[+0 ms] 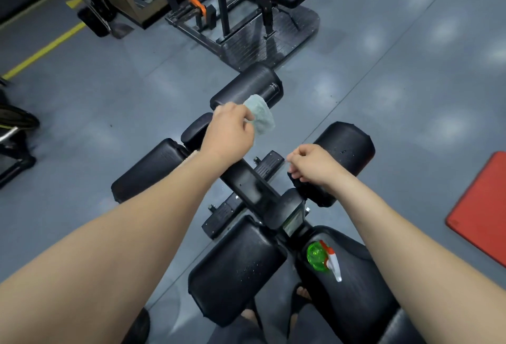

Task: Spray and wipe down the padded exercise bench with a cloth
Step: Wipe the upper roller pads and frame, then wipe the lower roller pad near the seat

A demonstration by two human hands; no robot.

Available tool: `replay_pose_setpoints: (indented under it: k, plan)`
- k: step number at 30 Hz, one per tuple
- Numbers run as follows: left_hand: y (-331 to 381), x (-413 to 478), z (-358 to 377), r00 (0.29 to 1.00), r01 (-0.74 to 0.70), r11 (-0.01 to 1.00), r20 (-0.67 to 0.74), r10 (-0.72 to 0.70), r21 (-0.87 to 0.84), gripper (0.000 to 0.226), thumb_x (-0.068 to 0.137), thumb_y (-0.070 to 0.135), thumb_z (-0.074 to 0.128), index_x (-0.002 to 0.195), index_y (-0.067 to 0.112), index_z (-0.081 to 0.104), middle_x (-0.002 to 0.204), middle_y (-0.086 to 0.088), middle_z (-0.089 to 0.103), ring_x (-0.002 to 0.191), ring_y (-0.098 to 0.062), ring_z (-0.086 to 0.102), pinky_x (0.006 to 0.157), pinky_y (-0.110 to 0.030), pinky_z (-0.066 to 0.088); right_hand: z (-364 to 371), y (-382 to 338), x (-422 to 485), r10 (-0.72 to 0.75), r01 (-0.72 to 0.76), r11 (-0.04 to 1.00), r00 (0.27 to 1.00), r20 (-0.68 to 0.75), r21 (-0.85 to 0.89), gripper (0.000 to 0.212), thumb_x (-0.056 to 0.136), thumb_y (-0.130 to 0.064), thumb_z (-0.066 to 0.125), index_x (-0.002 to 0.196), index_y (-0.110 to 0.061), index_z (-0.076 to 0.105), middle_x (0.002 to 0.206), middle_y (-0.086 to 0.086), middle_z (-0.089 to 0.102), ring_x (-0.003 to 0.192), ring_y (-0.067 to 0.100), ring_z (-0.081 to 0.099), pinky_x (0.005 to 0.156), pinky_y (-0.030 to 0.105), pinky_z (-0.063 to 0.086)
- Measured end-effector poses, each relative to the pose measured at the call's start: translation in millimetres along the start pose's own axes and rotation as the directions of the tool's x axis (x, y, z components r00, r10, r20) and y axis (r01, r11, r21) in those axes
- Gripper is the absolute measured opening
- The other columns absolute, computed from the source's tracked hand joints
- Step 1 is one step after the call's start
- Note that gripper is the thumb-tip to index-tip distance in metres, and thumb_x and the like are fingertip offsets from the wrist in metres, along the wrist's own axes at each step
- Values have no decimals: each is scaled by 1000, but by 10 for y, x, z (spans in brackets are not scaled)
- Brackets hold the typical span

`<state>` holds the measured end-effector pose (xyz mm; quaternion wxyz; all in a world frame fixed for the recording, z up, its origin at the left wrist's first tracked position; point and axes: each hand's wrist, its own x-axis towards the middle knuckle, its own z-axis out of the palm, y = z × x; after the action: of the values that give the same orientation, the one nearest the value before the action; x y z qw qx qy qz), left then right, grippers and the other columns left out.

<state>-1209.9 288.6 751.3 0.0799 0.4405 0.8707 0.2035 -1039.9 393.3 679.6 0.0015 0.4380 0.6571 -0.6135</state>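
Grey gym floor; wiping step: my left hand (228,131) grips pale green fluffy cloth (260,116) at far black padded roller (246,86). My right hand (309,164) is curled, grip unclear. Next: drag cloth along roller.

Left forearm (131,228) and right forearm (405,237): bare along the whole visible length. Left hand (229,133) and right hand (312,167): bare. Feet: dark open-toed slippers (298,306) with a broad strap, toes showing. Legs: dark grey garment (235,330) at the lower frame edge, cut not discernible
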Motion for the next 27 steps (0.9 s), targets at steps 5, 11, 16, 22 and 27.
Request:
replay_pose_setpoints:
  k: [5,11,16,22,27]
  plan:
    - [137,-575,325,990,41,995,140,-29,-88,20,93,12,49,101,14,67,100,3,58,96,-20,57,88,-33,48,-45,410,-318,17,-20,990,1000,-24,-141,19,95,-22,50,85,-15,64,80,0,76,67,15,65,67,33,54]
    - [154,-1196,828,925,58,994,380,-18,-93,28,94,10,49,110,16,71,109,3,62,98,-15,58,93,-27,46,-121,1182,-684,118,-129,893,992,-52,-431,23,94,-33,58,103,-12,61,101,3,67,97,25,62,88,38,52]
    - [139,-1368,938,938,53,996,346,-25,-73,38,96,8,48,127,14,69,123,0,60,114,-16,55,98,-20,37,-66,1779,-860,303,-222,799,951,56,-559,53,88,-51,69,124,-15,52,122,4,60,105,25,56,84,30,43]
    - [105,-1442,889,935,41,996,354,-10,-80,35,97,10,49,126,16,68,112,8,53,107,-14,55,90,-20,40,186,2175,-890,366,-293,792,930,33,-536,54,90,-42,68,128,-13,43,117,10,62,102,29,62,78,34,46]
    - [34,-1532,853,944,77,995,325,-55,-55,28,95,9,50,115,14,70,107,3,55,106,-17,54,89,-22,41,234,2242,-911,168,-190,875,982,-88,-446,10,94,-22,58,98,-23,50,95,6,65,83,27,61,64,32,42]
